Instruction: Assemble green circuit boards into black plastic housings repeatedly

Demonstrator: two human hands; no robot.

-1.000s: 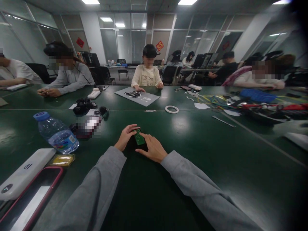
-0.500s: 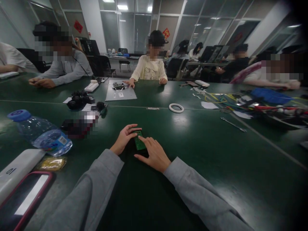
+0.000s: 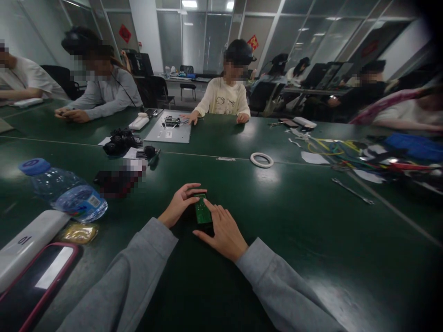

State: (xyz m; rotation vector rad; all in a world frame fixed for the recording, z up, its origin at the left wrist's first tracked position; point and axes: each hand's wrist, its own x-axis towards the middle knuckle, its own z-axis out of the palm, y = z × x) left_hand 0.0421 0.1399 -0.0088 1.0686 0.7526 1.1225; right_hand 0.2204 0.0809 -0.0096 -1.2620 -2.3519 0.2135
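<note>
A small green circuit board (image 3: 203,211) lies on the dark green table in front of me, with something dark under its near end. My left hand (image 3: 180,203) is at its far left end; the thumb rests at the upper edge and the fingers reach round behind, steadying it. From the right, my right hand (image 3: 224,228) touches the board's upper part with an outstretched index finger. Its thumb is spread away toward the near side, and nothing is gripped in it. The fingertips cover part of the board's far end.
At left are a water bottle (image 3: 74,196), a white box-like device (image 3: 32,246), a yellow packet (image 3: 79,233) and a red-cased phone (image 3: 38,281). A white tape ring (image 3: 262,160), a wrench (image 3: 352,190) and tangled cables (image 3: 367,154) lie right. A co-worker (image 3: 224,99) sits opposite.
The view has swung slightly left, so the surroundings sit further right. Both hands keep nearly the same pose at the circuit board.
</note>
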